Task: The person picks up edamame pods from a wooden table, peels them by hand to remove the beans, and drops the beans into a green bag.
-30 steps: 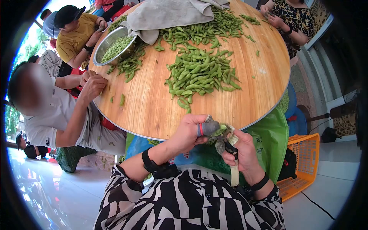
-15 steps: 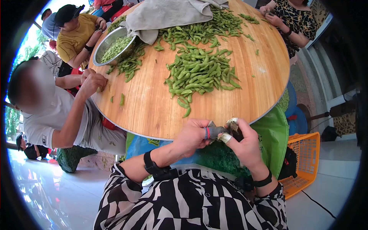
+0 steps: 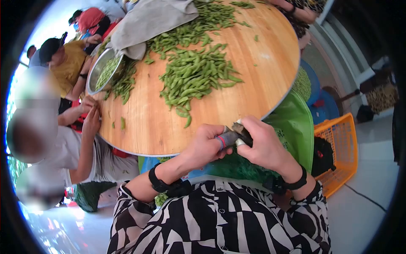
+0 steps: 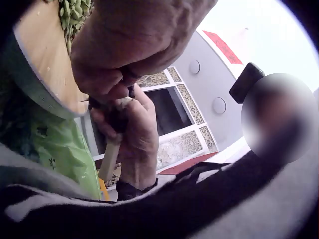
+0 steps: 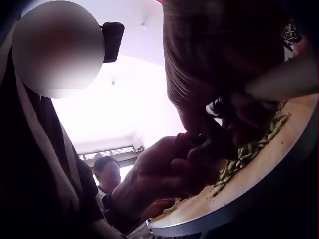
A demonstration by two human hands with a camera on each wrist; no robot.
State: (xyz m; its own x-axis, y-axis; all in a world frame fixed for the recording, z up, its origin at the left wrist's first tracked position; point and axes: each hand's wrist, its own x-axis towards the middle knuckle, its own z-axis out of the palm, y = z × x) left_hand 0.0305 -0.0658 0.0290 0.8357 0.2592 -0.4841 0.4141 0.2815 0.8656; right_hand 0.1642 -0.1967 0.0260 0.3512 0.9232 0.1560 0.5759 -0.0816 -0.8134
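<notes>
Both hands meet just off the near edge of the round wooden table (image 3: 146, 137). Grey wrapping with a red band covers a digit of the left hand (image 3: 205, 146); its fingers are curled, and whatever lies inside them is hidden. White tips show on the right hand (image 3: 268, 148), which touches the left around a small dark object (image 3: 243, 134). From the left wrist view, a pale handle (image 4: 108, 162) sticks out below the right hand (image 4: 143, 127). The same handle (image 5: 286, 82) shows in the right wrist view. Green pods (image 3: 192, 78) lie heaped beyond the hands.
A metal colander (image 3: 94, 72) of shelled beans and a grey cloth (image 3: 148, 23) are at the table's far left. Green bag (image 3: 296, 122) hangs below the edge, beside an orange crate (image 3: 347, 156). Other people sit around, one in white (image 3: 78, 144) at left.
The head view has shifted, so the table appears further up and left. A green pod seen between the hands a second ago is out of sight. The right hand has turned, hiding the handle from above.
</notes>
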